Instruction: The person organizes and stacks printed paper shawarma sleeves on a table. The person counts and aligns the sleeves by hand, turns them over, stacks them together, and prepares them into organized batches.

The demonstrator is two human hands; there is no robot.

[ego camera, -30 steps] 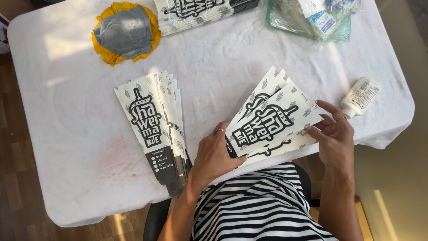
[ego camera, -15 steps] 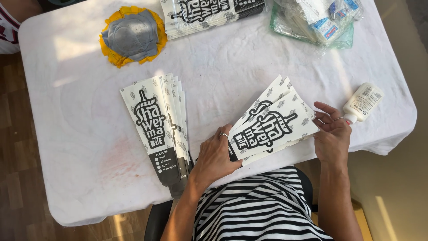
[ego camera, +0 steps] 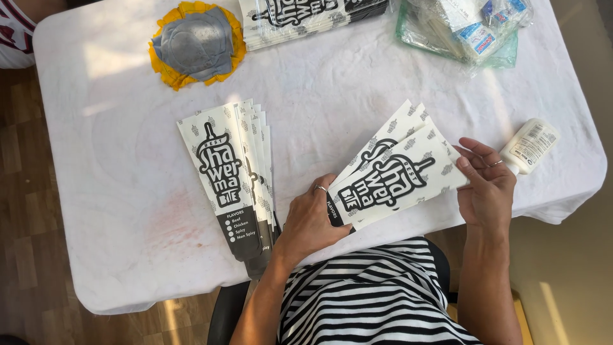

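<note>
Beyond the fingertips of the left hand (ego camera: 311, 220) bare white tablecloth (ego camera: 128, 128) runs open up to the stack of printed paper sleeves (ego camera: 300, 19) at the far edge. To that hand's outer side a fanned pile of white-and-black printed paper sleeves (ego camera: 233, 179) blocks the way. Just past the right hand's (ego camera: 488, 191) fingertips lies a small white plastic bottle (ego camera: 529, 145); farther off, a clear plastic bag of packets (ego camera: 463, 29).
</note>
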